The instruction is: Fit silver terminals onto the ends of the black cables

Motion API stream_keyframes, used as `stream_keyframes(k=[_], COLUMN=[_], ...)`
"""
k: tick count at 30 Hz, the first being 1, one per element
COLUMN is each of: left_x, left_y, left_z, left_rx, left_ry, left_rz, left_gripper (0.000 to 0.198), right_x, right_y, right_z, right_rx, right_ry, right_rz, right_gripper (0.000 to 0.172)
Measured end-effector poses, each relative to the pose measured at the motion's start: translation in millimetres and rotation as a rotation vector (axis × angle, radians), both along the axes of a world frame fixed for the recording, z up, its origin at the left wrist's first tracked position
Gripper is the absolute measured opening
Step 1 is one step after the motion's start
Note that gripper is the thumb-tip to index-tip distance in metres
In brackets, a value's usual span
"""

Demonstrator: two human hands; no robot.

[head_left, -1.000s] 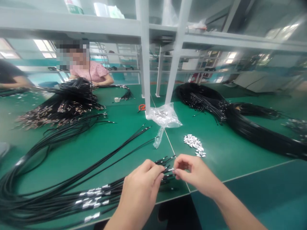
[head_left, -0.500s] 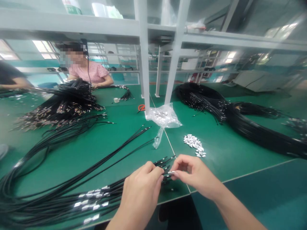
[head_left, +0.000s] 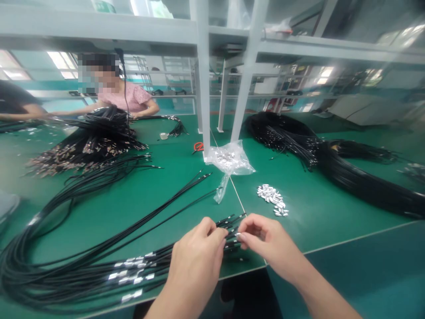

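Across the scene, near to far: green table. From near left to near middle: black cables, ends pointing right. On far right: thick coil. Near middle: left hand, fingers drawn in narrow, holding cables just short of the ends; how many, cannot tell. Just to its right: right hand, narrow too, thumb and forefinger pinching. Farther off, at middle: clear bag, silvery inside. Right of that, nearer: small silvery pile. On the cables at near left: white tags. Smallest, in the right fingertips: silvery piece, by a cable end; touching or apart, cannot tell. Seemingly partway along: many cables tagged, one piece in hand, plenty left in bag and pile; bare ends too small to count.
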State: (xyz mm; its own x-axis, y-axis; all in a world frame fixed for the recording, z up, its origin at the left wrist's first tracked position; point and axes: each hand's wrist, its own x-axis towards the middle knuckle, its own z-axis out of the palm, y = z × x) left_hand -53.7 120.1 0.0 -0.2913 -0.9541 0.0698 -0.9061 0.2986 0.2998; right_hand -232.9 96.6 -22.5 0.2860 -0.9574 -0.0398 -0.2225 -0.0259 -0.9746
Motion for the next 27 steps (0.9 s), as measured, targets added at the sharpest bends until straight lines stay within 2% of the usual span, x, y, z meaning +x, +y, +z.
stream_keyframes(k=[4, 9, 11, 14, 16, 19, 24, 27], left_x=[1.0, 5.0, 5.8, 9.3, 14.6, 24.4, 30.3, 30.3], left_y=[2.5, 1.5, -0.2, -1.8, -1.6, -0.2, 1.0, 0.0], left_z=[0.5, -0.5, 0.9, 4.4, 5.8, 4.8, -0.2, -1.1], left_rx=[0.002, 0.034, 0.060, 0.092, 0.099, 0.107, 0.121, 0.116], left_ry=[0.016, 0.120, 0.233, 0.344, 0.354, 0.350, 0.413, 0.447], left_rz=[-0.022, -0.013, -0.018, -0.053, -0.053, -0.008, -0.031, -0.017], left_gripper=[0.030, 0.023, 0.018, 0.015, 0.016, 0.012, 0.012, 0.011], right_x=[5.8, 10.2, 11.1, 13.0, 15.0, 20.0, 33.1, 36.7], right_y=[2.6, 6.8, 6.5, 3.5, 1.8, 2.1, 6.2, 7.2], right_z=[2.7, 6.4, 6.2, 4.2, 3.1, 3.6, 4.8, 2.3], right_rx=[0.091, -0.153, -0.083, 0.092, 0.101, 0.087, 0.070, 0.123], right_ry=[-0.064, 0.187, 0.099, -0.152, -0.218, -0.188, -0.086, -0.148], right_rz=[0.015, -0.045, -0.012, 0.046, 0.019, -0.039, 0.015, 0.017], right_gripper=[0.007, 0.008, 0.007, 0.010, 0.011, 0.011, 0.009, 0.012])
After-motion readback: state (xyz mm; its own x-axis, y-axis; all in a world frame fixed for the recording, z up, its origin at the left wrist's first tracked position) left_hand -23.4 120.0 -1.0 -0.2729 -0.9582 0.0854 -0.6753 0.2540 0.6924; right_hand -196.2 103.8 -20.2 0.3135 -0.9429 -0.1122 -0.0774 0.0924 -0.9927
